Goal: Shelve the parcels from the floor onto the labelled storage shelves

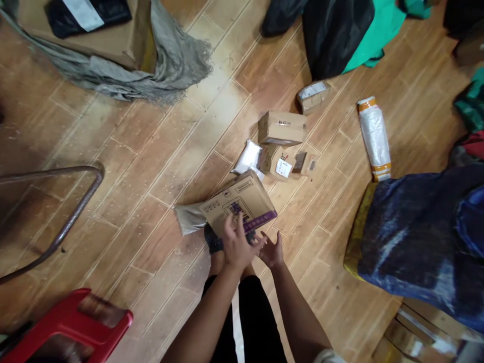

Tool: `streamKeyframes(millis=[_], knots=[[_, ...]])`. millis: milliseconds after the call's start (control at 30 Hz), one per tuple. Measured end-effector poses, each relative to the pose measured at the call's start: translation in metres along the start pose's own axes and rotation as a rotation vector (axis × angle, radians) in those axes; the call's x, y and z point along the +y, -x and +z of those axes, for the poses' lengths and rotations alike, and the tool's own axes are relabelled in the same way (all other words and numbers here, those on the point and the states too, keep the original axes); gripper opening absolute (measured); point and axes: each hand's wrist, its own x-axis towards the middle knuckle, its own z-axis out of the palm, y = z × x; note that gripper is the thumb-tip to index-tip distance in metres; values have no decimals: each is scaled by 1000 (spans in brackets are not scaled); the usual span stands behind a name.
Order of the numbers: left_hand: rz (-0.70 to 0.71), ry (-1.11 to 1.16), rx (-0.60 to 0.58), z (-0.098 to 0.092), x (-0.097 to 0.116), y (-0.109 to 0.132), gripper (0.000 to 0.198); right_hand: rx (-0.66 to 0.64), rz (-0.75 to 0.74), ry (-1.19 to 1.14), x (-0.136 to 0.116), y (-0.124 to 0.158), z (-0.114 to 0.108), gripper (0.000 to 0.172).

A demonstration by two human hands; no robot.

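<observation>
My left hand (239, 246) is open, its fingers spread over the lower edge of a flat cardboard box (251, 189) with a purple strip. Whether it touches the box I cannot tell. Just to its right, my right hand (270, 251) is open too, palm turned inward and holding nothing. The box lies near my feet and partly covers a grey plastic mailer (189, 219). Beyond it sit a white packet (247, 155), a small carton with a white label (283, 166), a smaller brown box (304, 164) and a carton marked BOH (283, 128).
Farther off is a taped box (313, 97). A rolled white plastic bundle (374, 136) lies right of it, above a large blue sack (419, 242). At left stand a red stool (71, 322), a bent metal tube (71, 227) and a big carton (109, 45) in grey sacking.
</observation>
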Motion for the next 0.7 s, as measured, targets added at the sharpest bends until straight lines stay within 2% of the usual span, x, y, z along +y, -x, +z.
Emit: streamKeyframes(millis=[67,100,133,233,300,333,400,500,600,700], knots=[[-128,-90,164,0,-10,-26,98,-37,32,-138,-20,1,-8,68],[-174,-105,184,-2,-16,-41,95,-54,-4,-144,-27,2,-6,64],[-201,-97,155,-3,-22,-56,92,-80,-43,-132,-32,4,0,60],[-166,-99,-121,-4,-18,-83,65,-121,-227,-142,-37,8,23,52],[-42,-134,-259,1,5,-73,62,-81,-358,-232,-37,14,26,53],[34,-150,-308,4,22,-60,66,-54,-390,-292,-36,18,20,53],[171,-171,-408,8,64,-21,74,-18,-365,-404,-30,34,-8,56],[306,-145,-571,6,134,46,80,13,-306,-529,-10,81,-72,62],[431,-134,-711,-8,207,109,79,78,-339,-647,13,158,-137,68],[590,-82,-829,-29,270,177,76,137,-373,-755,32,255,-192,69]])
